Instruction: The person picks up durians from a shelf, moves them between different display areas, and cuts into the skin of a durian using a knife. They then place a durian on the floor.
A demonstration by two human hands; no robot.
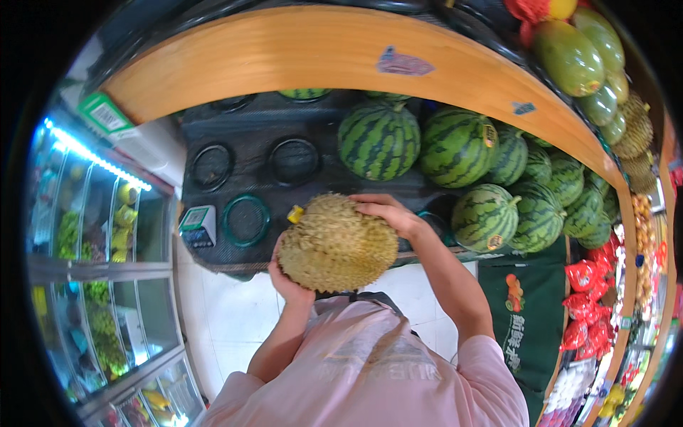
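Fruit stall, seen from above the person's head. Person in a pink shirt (370, 370) holds a durian (336, 245) up in front of the chest, clear of any surface, over the near edge of the dark display shelf (235, 128).

Left hand (288, 281): cupped under the durian's lower left side, palm against the spiky husk, bearing its weight. Fingers mostly hidden behind the fruit.

Right hand (384, 211): laid flat over the top right of the durian, fingers spread along the husk, pressing down. So the fruit is clasped between the two hands, one below, one above.

Durian: yellow-brown, rounded, stem end toward upper left with a small yellow tag (294, 213) on it.

Shelf: dark mat, several empty ring stands (245, 220) along its left half. A small weighing scale (198, 225) sits at the shelf's near left corner, just beside one green ring. Striped watermelons (378, 139) fill the right half of the shelf, running on toward its right end; the nearest one (484, 217) lies just right of the person's right forearm, not touching the durian.

Above: curved wooden shelf edge (299, 53), with green papayas (569, 57) on top at the right.

Left side: lit glass-fronted cooler (92, 270) with fruit inside. Far right: red packets (587, 306) hung in rows.
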